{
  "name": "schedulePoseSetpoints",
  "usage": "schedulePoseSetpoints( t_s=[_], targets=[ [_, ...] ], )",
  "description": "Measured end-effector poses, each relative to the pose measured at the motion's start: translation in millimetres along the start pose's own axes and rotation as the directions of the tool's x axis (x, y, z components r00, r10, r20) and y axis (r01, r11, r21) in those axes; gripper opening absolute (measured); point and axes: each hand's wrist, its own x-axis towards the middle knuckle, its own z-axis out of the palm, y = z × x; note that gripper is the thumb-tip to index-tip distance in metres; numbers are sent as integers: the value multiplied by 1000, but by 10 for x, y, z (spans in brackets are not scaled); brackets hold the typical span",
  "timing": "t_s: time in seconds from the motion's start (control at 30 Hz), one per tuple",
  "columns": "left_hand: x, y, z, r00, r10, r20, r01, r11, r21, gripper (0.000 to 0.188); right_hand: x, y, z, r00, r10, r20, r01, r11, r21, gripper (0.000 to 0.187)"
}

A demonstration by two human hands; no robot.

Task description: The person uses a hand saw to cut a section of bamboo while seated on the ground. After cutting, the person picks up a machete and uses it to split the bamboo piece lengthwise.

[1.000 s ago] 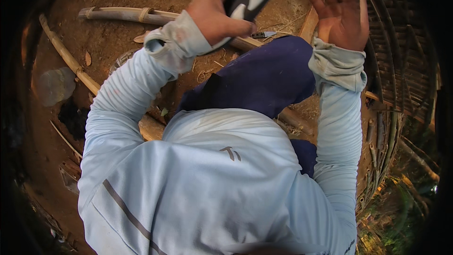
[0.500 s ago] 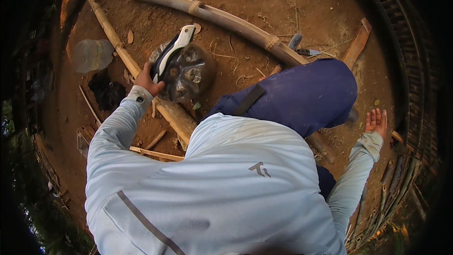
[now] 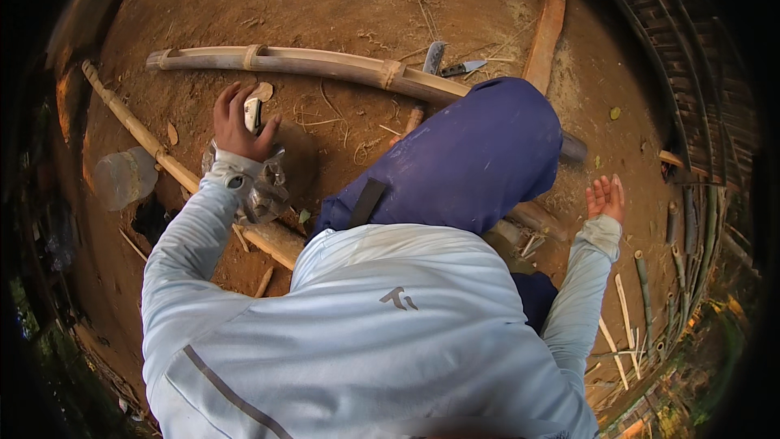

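Observation:
My left hand [image 3: 241,123] is over the ground at the left, thumb and fingers apart. Between them shows the end of a white-and-black handled tool [image 3: 253,114]; the rest of that tool is hidden, and whether the hand touches it is unclear. Just below the hand lies a clear plastic bottle [image 3: 266,195], partly covered by the wrist. At the right, my right hand [image 3: 606,197] is held out with palm up, fingers stretched and nothing in it.
A split bamboo pole [image 3: 317,63] crosses the ground ahead, its right end behind my raised knee [image 3: 487,146]. Beyond it lie a dark-handled knife [image 3: 462,68] and a wooden board [image 3: 546,36]. A thinner pole [image 3: 142,132] and clear container [image 3: 126,179] are left; cut sticks [image 3: 642,293] lie right.
The view has shifted. My left hand, earlier wrapped round the lower end of the white-and-black handle, has moved forward over its upper end with fingers spread. My right hand stays outstretched.

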Motion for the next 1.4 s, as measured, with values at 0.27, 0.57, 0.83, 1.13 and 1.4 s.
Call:
schedulePoseSetpoints(
  t_s=[0.27, 0.57, 0.83, 1.13, 1.4],
  targets=[
    [1450, 1564, 2283, 824, 239, 513, 17, 895, -445, 44, -167, 457, -595, 993, 85, -87, -100, 978, -183, 50],
    [1580, 2450, 4105, 529, -197, 826, 133, 980, 148, 36, -1081, 1480, -1142, 912, 373, -173, -407, 875, -262, 38],
    [1600, 2380, 4453, 450, -156, 879, 53, 988, 148, 34, -1134, 1525, -915, 925, 379, -43, -368, 859, -357, 38],
    [1520, 2238, 4138, 598, -110, 794, 204, 979, -18, 21, -661, 1573, -924, 930, 349, 115, -285, 882, -376, 45],
    [862, 1230, 1777, 632, -1, 775, 472, 794, -384, 48, -9, 1336, -480, 953, 262, 151, -179, 891, -416, 47]
  ],
)
